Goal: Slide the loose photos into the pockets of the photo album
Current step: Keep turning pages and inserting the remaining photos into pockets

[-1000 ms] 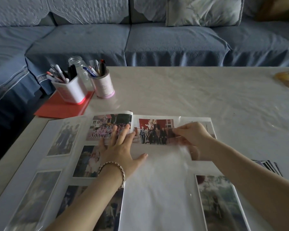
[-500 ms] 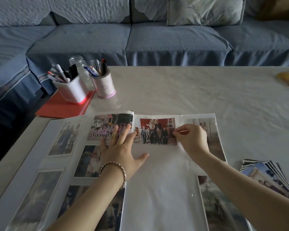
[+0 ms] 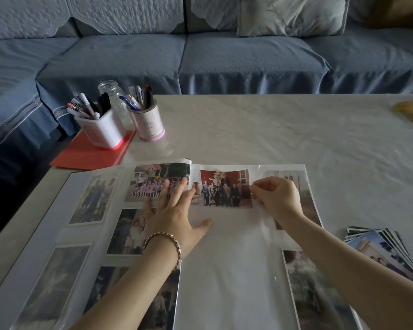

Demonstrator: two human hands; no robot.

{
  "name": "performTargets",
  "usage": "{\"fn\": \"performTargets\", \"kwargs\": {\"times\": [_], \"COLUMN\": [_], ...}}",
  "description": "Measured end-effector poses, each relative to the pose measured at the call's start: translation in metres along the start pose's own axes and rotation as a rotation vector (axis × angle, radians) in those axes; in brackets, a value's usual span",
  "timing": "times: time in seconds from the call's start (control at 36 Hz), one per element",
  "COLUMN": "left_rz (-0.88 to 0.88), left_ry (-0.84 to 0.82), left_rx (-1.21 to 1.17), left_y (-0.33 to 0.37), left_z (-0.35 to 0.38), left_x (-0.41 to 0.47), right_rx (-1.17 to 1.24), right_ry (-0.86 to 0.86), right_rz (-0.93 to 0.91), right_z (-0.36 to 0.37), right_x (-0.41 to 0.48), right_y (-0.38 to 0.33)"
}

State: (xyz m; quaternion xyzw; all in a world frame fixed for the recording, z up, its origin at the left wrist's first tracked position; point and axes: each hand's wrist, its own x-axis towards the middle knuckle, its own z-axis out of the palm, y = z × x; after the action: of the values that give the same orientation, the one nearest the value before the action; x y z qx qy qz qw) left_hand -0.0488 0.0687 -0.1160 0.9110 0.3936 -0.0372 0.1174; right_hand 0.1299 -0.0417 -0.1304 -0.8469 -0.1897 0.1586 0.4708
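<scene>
This looks like the seating of one photo. The red-backed group photo [image 3: 225,189] lies in the top pocket of the photo album [image 3: 224,277], on its right page, between the two sets of fingers. The left hand [image 3: 174,215] lies flat, its fingers [image 3: 177,189] straight and spread, pressing the page just left of the photo by the spine. The right hand [image 3: 278,198] pinches the photo's right edge narrowly between thumb and forefinger; whether the clear film is caught too, I cannot tell. Next, I judge, comes letting go, smoothing the film, then reaching for the stack of loose photos [image 3: 389,253] on the tabletop [image 3: 272,129], well right of the right fingers.
</scene>
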Motion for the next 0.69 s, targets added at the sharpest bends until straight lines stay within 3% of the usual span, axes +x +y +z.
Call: {"fn": "performTargets", "kwargs": {"times": [0.25, 0.36, 0.44, 0.53, 0.69], "left_rz": [0.003, 0.012, 0.093, 0.210, 0.232], "left_ry": [-0.022, -0.077, -0.021, 0.012, -0.133], "left_rx": [0.032, 0.130, 0.253, 0.188, 0.048], "left_y": [-0.001, 0.004, 0.015, 0.029, 0.050], "left_z": [0.000, -0.004, -0.005, 0.003, 0.021], "left_x": [0.001, 0.001, -0.007, -0.025, -0.062], "right_rx": [-0.258, -0.351, -0.359, -0.454, -0.688], "right_ry": [0.015, 0.049, 0.037, 0.017, -0.029], "right_rz": [-0.065, -0.103, -0.120, -0.103, -0.038], "right_z": [-0.007, -0.036, -0.067, -0.100, -0.157], "right_x": [-0.001, -0.015, -0.034, -0.052, -0.085], "right_y": [-0.006, 0.001, 0.012, 0.029, 0.069]}}
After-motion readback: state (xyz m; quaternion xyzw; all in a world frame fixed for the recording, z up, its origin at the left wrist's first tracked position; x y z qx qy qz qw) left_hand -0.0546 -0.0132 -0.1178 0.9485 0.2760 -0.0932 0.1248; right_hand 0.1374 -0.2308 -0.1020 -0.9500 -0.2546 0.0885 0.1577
